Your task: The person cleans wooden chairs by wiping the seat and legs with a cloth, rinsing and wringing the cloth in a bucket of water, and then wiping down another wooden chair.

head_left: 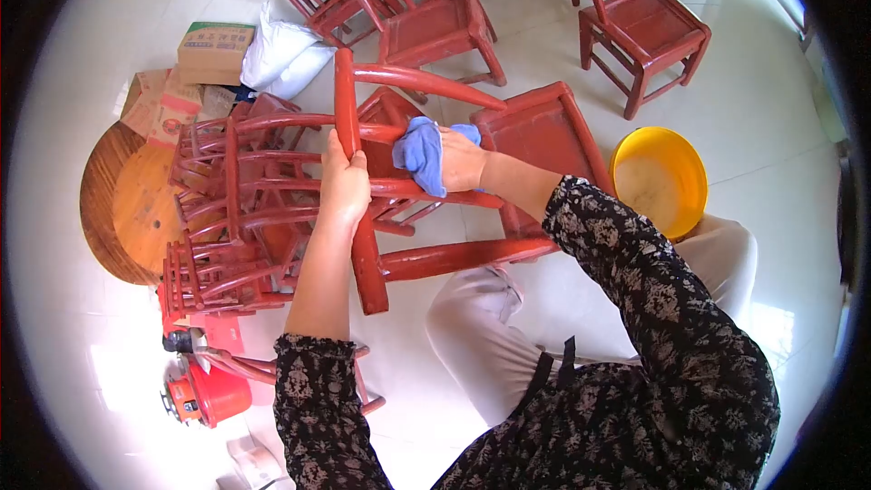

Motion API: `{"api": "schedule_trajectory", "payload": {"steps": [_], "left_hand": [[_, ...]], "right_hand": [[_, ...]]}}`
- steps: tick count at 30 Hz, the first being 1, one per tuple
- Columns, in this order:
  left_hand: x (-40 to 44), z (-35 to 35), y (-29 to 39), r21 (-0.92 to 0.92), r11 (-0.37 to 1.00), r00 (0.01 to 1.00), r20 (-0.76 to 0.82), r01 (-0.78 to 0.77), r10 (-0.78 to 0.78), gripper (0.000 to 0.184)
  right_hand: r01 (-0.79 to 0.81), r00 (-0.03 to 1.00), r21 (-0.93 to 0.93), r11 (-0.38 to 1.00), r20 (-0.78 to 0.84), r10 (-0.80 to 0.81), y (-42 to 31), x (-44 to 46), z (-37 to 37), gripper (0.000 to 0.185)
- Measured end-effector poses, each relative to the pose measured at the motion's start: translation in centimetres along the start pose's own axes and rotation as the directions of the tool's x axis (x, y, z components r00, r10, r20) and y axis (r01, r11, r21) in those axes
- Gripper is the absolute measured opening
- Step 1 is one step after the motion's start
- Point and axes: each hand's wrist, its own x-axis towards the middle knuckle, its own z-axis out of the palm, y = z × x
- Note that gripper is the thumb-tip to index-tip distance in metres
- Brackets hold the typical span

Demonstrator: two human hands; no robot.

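Observation:
A red wooden chair [542,141] is tilted in front of me, its backrest pointing left and its seat to the right. My left hand [346,183] is wrapped round the top rail of the backrest, thumb on the near side. Pressed against the backrest slats is a blue cloth [420,156], held in my right hand [461,161]; part of the cloth sticks out beyond the fingers. The fingertips of my right hand are partly hidden by the cloth.
A yellow bucket [659,180] stands right of the chair. More red chairs [655,25] stand at the back; others are piled at left [263,209]. Beyond are round wooden boards [136,204], a cardboard box [214,54], a white bag [286,59] and a red bucket [220,392].

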Motion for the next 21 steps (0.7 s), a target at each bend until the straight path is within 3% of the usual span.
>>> {"api": "schedule_trajectory", "payload": {"steps": [2,4,6,7,8,10,11,12,13,15,16,18,19,21], "left_hand": [[-0.8,-0.2,1.8,-0.079,0.993,0.996,0.043,0.087,-0.084,0.051],[-0.9,-0.2,2.3,-0.141,0.974,0.982,0.096,0.178,-0.166,0.051],[-0.1,0.0,0.6,-0.033,0.998,0.998,0.019,0.054,-0.053,0.052],[0.1,0.3,0.1,-0.034,0.998,0.999,0.016,0.05,-0.05,0.052],[0.3,0.3,-0.2,-0.014,1.0,1.0,0.001,0.015,-0.015,0.051],[0.0,0.1,0.4,0.009,1.0,1.0,-0.012,-0.019,0.019,0.051],[-0.6,-0.1,1.9,-0.077,0.993,0.996,0.013,0.087,-0.086,0.05],[-1.0,-0.1,2.6,-0.16,0.968,0.981,0.049,0.195,-0.189,0.049],[-0.5,0.1,1.7,-0.16,0.966,0.979,0.055,0.203,-0.196,0.049],[0.5,0.3,-0.4,-0.095,0.99,0.995,-0.02,-0.103,0.102,0.048],[0.5,0.4,-1.0,-0.094,0.991,0.995,-0.011,-0.097,0.097,0.048],[0.6,0.4,-1.3,-0.153,0.983,0.994,-0.054,-0.102,0.095,0.046],[0.8,0.4,-1.7,-0.084,0.99,0.991,-0.075,-0.115,0.109,0.047],[-0.1,0.0,-0.4,-0.12,0.992,0.999,-0.02,-0.035,0.033,0.047]], "right_hand": [[-0.048,0.993,0.052,0.997,0.108,0.042,-0.1,-0.2,0.9,0.012],[-0.041,0.998,0.103,0.994,0.059,0.035,-0.9,-1.0,1.4,0.013],[-0.334,0.924,0.422,0.843,-0.029,0.38,-2.5,-2.5,2.4,0.014],[-0.468,0.852,0.554,0.689,0.075,0.518,-3.0,-2.8,2.0,0.014],[-0.463,0.853,0.556,0.69,0.07,0.517,-4.1,-2.5,1.3,0.014],[-0.481,0.724,0.754,0.447,0.054,0.688,-6.2,-2.2,0.1,0.015],[-0.501,0.72,0.776,0.384,0.128,0.682,-6.5,-2.3,-0.3,0.018],[-0.39,0.792,0.783,0.485,0.016,0.61,-6.3,-2.6,0.6,0.019],[-0.275,0.843,0.775,0.57,-0.091,0.53,-6.4,-2.8,1.6,0.02],[-0.175,0.905,0.738,0.652,-0.141,0.402,-8.5,-1.2,1.9,0.021],[-0.203,0.91,0.575,0.793,-0.189,0.37,-9.2,-0.6,2.6,0.019],[-0.431,0.901,0.292,0.854,0.082,0.426,-8.6,-0.3,2.4,0.02],[-0.431,0.901,0.289,0.855,0.078,0.428,-7.6,-0.3,2.6,0.02],[-0.381,0.89,-0.06,0.923,0.245,0.383,-5.6,-1.8,4.1,0.024]]}}
